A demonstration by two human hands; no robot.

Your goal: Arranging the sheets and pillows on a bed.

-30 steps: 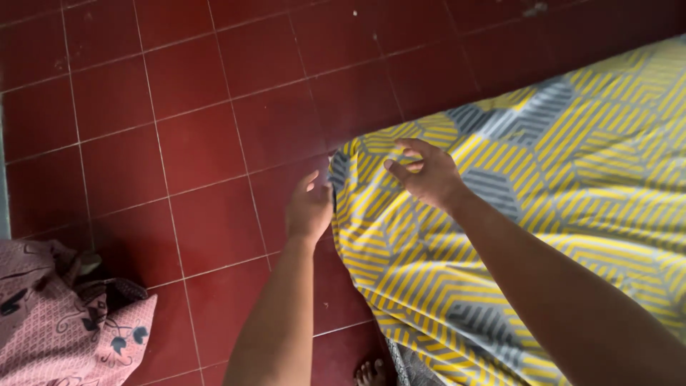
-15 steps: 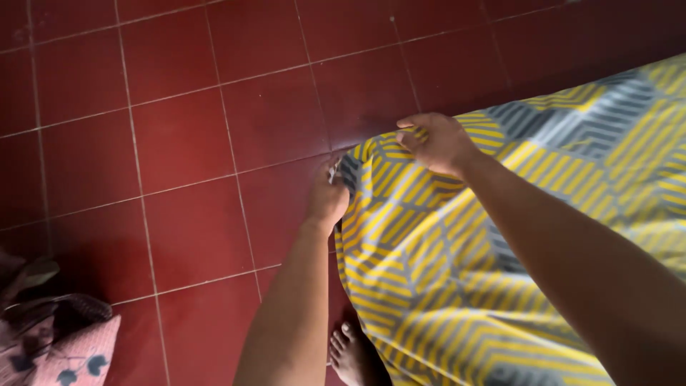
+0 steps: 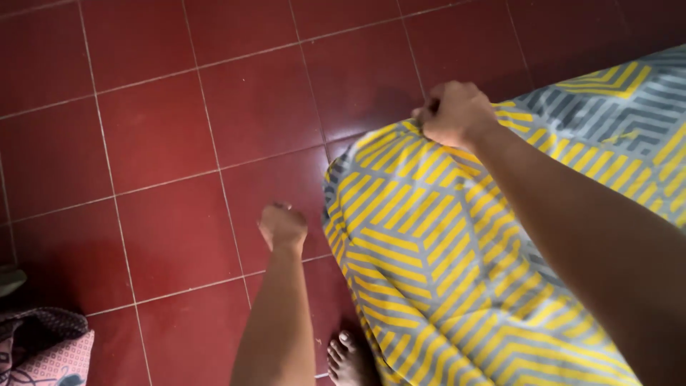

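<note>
Fingers (image 3: 437, 114) of the right hand (image 3: 454, 113) are curled tight, pinching the top edge of the yellow-and-grey patterned sheet (image 3: 443, 243) just right of centre in the upper half of the frame. The sheet spreads from that pinch down and across the whole right side, its chevron stripes running to the lower right corner, with a greyer patch toward the upper right. Over to the left hand (image 3: 283, 225), sitting a little left of centre: its fingers are balled into a loose fist, holding nothing that can be seen, just beside the sheet's left edge but apart from it, with red floor showing between. The left forearm runs straight down to the bottom edge of the frame. Under it all lies the red tiled floor (image 3: 179, 129), pale grout lines crossing the upper left and middle. A bare foot (image 3: 349, 359) peeks out at the bottom centre, toes on the tile, right against the sheet's lower edge. Tucked in the lower left corner is a bundle of pink patterned cloth (image 3: 50, 354).
</note>
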